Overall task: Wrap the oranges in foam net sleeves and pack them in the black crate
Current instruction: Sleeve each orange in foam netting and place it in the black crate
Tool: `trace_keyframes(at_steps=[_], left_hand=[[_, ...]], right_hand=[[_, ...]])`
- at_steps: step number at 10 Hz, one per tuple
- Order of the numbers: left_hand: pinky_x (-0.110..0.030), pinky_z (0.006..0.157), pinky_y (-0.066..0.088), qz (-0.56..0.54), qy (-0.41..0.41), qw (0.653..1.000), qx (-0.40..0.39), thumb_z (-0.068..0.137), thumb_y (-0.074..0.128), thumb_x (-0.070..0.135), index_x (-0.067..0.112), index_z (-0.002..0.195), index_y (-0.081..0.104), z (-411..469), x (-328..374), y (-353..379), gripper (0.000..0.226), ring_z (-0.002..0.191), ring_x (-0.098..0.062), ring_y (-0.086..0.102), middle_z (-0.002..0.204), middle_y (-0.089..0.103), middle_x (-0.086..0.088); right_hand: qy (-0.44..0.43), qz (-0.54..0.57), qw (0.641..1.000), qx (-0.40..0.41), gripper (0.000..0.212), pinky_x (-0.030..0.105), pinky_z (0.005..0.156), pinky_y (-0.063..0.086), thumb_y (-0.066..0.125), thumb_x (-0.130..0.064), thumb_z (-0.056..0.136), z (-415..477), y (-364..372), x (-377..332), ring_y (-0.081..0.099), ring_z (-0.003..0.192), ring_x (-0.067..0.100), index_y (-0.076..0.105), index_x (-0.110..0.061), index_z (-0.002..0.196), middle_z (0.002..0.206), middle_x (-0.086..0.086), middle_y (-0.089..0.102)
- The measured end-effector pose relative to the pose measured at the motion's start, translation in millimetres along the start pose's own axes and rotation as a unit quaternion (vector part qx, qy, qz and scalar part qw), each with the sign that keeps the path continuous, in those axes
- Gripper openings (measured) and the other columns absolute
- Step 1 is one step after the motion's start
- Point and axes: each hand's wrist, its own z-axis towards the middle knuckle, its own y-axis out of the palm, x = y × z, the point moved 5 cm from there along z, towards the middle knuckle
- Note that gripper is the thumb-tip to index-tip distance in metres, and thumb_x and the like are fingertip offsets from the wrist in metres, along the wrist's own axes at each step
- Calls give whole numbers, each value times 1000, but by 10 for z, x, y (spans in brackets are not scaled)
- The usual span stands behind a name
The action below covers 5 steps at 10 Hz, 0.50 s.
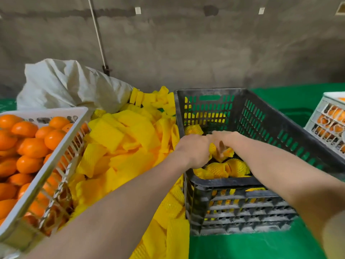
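— What's the biggest thing you see?

— The grey wall [186, 43] at the back. Then the green table [252, 247] that everything sits on.

— And on the table?

— A black crate [211, 184] on the right, standing flat. Behind on the left is a big white sack [65, 85], all crumpled. A heap of yellow foam net sleeves [121, 139] fills the space between the crate and a white basket [46, 111]. The heap touches both.

— What's in the basket?

— Bare oranges [33, 146], lots of them, piled high. The basket is tilted. Far off on the right edge there's another white crate [328, 101], with orange fruit showing through its side.

— Is anything in the black crate?

— Yes, wrapped oranges [237, 167] lie at the bottom, near the front wall. One more is by the back left corner.

— Where are the hands?

— Both are over the black crate, close together. The left hand [194, 148] has its back to us. Its fingers are curled under, and I can't tell if they hold anything.

— And the other?

— The right hand [227, 139] has its fingers bent around one wrapped orange [226, 153]. It holds that one up, just above the others.
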Motion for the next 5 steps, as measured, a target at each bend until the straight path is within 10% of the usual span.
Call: trace_keyframes(at_steps=[2, 4, 5], left_hand=[[-39, 81, 54, -54, -10, 998, 10, 95, 50, 18, 23, 139, 48, -25, -12, -28, 45, 98, -24, 62, 105, 69, -4], [-37, 88, 50, -205, -44, 970, 122, 94, 53, 15, 10, 116, 66, -142, -59, -130, 26, 100, -24, 61, 107, 69, -8], [-33, 93, 43, -246, -34, 947, 206, 92, 56, 10, 4, 107, 69, -335, -89, -192, 21, 104, -24, 57, 108, 68, -11]], right_hand=[[8, -92, 996, -6, 45, 42, 104, 40, 50, -26, 95, 2, 129, -37, 47, 124, 33, 42, -11, 137, 137, 14, 48], [-26, -8, 994, 107, 54, 47, 114, 18, 45, -13, 97, -22, -110, -181, 17, 142, 32, 24, -14, 147, 155, 11, 17], [-43, 83, 979, 183, 46, 44, 109, 27, 49, -14, 94, -234, -361, -304, 32, 134, 26, 40, -14, 139, 146, 9, 35]])
